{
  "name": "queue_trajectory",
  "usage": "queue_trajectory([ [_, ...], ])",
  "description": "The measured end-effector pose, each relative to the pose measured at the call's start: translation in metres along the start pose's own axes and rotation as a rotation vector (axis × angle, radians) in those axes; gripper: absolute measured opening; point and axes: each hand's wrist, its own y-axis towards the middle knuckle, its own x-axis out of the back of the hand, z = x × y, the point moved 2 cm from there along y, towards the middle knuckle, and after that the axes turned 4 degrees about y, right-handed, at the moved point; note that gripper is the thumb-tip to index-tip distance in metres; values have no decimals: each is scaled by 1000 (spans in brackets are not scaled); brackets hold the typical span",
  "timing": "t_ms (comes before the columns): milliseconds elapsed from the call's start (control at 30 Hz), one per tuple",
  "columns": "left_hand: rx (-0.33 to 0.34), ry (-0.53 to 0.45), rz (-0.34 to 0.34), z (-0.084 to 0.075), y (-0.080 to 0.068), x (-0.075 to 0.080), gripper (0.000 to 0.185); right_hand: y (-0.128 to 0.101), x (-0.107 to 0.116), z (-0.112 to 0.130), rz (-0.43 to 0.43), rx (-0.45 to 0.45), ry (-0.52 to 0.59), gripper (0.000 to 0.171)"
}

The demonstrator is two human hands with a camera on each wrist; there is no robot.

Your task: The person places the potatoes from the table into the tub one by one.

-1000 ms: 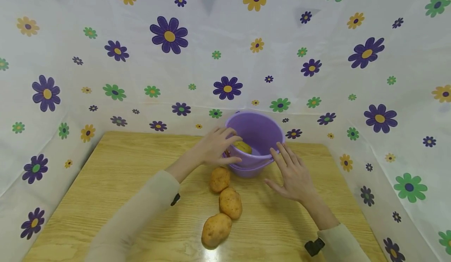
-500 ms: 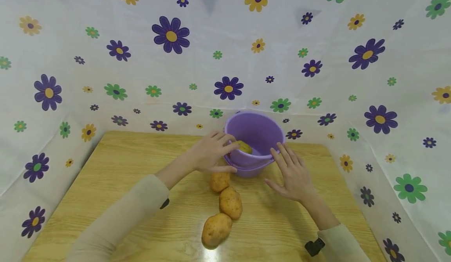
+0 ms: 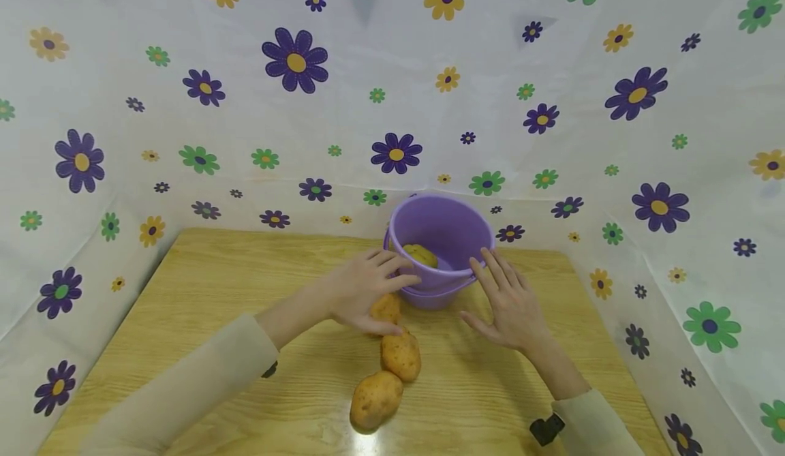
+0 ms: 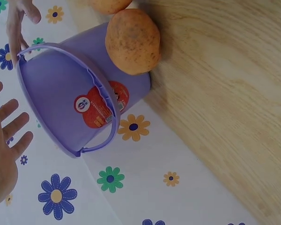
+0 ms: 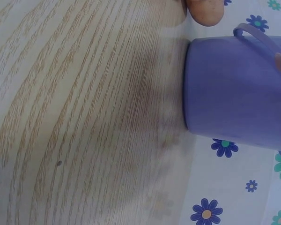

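Note:
A purple bucket [image 3: 456, 224] stands at the table's back with a potato [image 3: 420, 255] inside. Three potatoes lie in a row in front of it: a far potato [image 3: 388, 308] by its base, a middle potato [image 3: 401, 358] and a near potato [image 3: 376, 401]. My left hand [image 3: 358, 291] hovers just left of the bucket, over the far potato and partly covering it, thumb and fingers spread with nothing held. My right hand [image 3: 512, 309] has straight fingers touching the bucket's right front rim. In the left wrist view the bucket's handle [image 4: 113, 101] hangs down its side.
The wooden table [image 3: 245, 265] is edged by a white flowered cloth [image 3: 343, 122] at the back and sides, close behind the bucket. A red label [image 4: 100, 105] is on the bucket's side. Dark straps [image 3: 546, 430] show at the wrists.
My left hand has drawn back from the bucket's rim, moving left and toward me over the far potato. The right hand stays at the rim; the bucket and potatoes have not moved.

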Motion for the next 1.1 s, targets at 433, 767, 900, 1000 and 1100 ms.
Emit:
queue_trajectory([
  [433,-74,-28,42,-22,-18,-8,98,2,2,1,-12,5,-2,97],
  [767,-142,-12,76,-37,-35,-17,104,2,2,1,-6,1,-2,98],
  [900,-164,3,87,-41,-42,-23,106,3,3,1,1,-2,-7,97],
  [1000,-186,-10,95,-46,-46,-27,107,3,3,2,1,-1,-11,97],
  [1100,-217,-21,101,-52,-49,-33,108,3,4,2,5,-5,-11,98],
])
